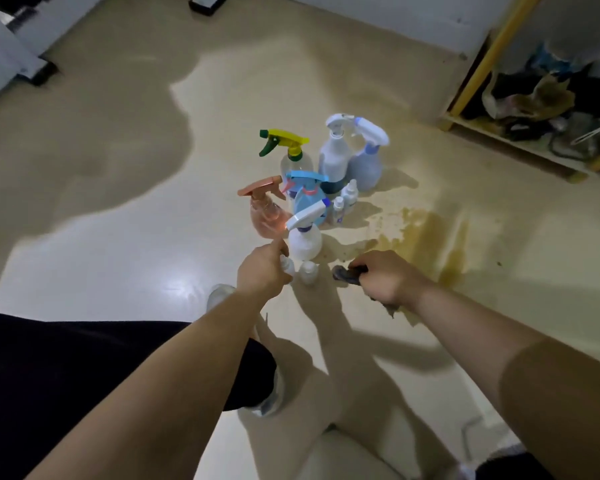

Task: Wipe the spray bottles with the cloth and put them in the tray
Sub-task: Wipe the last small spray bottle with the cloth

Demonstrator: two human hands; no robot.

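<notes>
Spray bottles (333,157) stand clustered mid-floor (118,202), none trayed and no tray visible to me; my left hand (262,271) curls its fingers (278,247) round a small clear bottle (287,266), my right hand (387,280) grips the cloth (342,273), so I judge wiping barely begun.

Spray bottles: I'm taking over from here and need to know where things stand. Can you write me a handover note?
Left hand grips a small clear bottle.
Right hand grips the cloth.
The other spray bottles stand clustered on the floor; no tray is clearly in view.
Done: no bottle put away, as far as shown.
Left: wipe each bottle and put it in the tray.
</notes>
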